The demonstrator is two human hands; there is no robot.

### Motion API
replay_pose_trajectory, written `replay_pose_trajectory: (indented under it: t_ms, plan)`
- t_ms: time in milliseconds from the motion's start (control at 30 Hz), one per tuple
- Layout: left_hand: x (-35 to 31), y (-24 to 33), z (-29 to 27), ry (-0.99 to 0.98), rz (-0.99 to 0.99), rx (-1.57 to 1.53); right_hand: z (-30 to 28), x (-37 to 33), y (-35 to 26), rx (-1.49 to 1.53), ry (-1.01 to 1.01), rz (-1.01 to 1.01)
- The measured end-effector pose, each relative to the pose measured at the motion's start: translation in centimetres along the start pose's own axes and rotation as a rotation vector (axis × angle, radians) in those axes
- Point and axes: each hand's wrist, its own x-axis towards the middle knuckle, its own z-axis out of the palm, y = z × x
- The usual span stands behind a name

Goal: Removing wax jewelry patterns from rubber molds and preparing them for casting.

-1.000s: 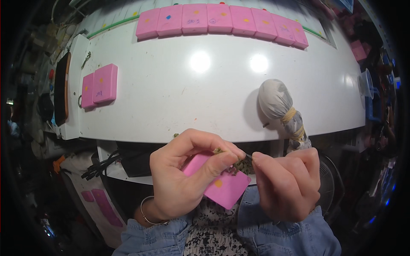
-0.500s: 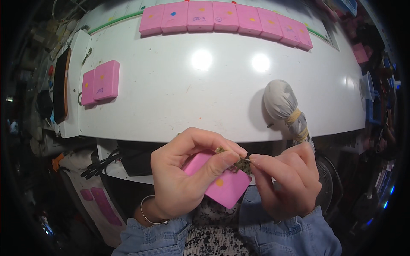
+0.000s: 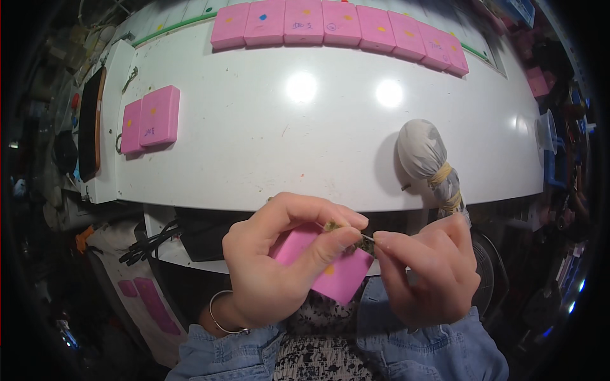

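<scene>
My left hand point(image 3: 270, 254) is curled round a pink block point(image 3: 346, 276) that looks like foam and has a yellow dot. Its thumb and forefinger also pinch a small greenish piece point(image 3: 332, 225) near the block's upper edge. Small dark green, crumbly-looking bits point(image 3: 366, 245) show along that edge, partly behind the fingers. Close on the right, my right hand point(image 3: 432, 270) pinches one end of a thin pale stick point(image 3: 368, 237). The stick's other end reaches to my left fingertips, and whether it enters the greenish piece is hidden.
A white table point(image 3: 229, 140) lies ahead, with a row of pink blocks point(image 3: 304, 25) at its back. Two more pink blocks point(image 3: 159, 116) sit at the left. A cloth-wrapped bundle point(image 3: 422, 149) tied with yellow bands stands beyond my right hand. A fan point(image 3: 488, 267) is below at right.
The pink block's lower corner has risen slightly in my left hand. Slightly more of the thin stick shows between my fingertips. Both hands keep their grips.
</scene>
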Motion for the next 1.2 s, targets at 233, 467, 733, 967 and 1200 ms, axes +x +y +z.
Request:
replay_pose_trajectory:
  t_ms: [233,467,733,967,1200]
  plan:
    - [-0.02,-0.36,-0.16,-0.017,0.206,0.238,-0.12,0.14,-0.08,-0.045,-0.046,-0.031]
    - [-0.23,-0.50,-0.37,0.000,0.256,0.386,-0.25,0.59,-0.20,-0.108,-0.167,-0.028]
    - [-0.09,-0.43,-0.32,-0.037,0.207,0.352,-0.24,0.09,-0.08,-0.132,-0.114,-0.035]
    - [0.16,-0.63,-0.17,0.001,0.161,0.206,0.05,0.12,0.20,-0.051,-0.032,0.019]
    - [0.00,-0.19,-0.05,-0.018,0.038,0.072,-0.05,0.13,-0.17,-0.004,-0.074,0.094]
